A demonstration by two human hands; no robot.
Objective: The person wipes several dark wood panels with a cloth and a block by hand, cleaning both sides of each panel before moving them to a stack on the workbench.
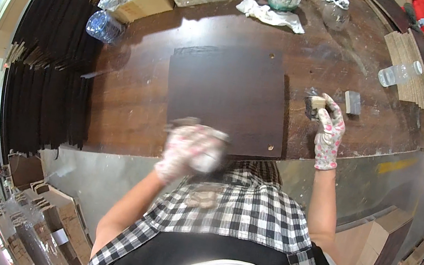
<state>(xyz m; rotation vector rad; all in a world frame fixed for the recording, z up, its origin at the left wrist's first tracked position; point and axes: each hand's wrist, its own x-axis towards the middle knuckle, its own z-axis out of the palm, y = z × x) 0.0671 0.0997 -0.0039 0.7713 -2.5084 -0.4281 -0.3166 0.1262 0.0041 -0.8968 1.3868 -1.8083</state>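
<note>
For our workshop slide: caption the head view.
Gloved left hand at dark panel; right hand on small block.

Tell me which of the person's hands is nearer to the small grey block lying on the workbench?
The right. The right hand, gloved, closes its grip on a small wooden block just left of the grey block. The left hand is blurred at the dark panel's near edge, far across.

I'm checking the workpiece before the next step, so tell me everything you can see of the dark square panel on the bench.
The dark panel is a flat, near-square board, dark brown and matte, looking like laminated wood. It lies flat on the brown workbench, its near edge at the bench's front. Small round holes show near its far right and near right corners. The gloved left hand, blurred, is at its near edge; the right hand is beside it, apart.
</note>
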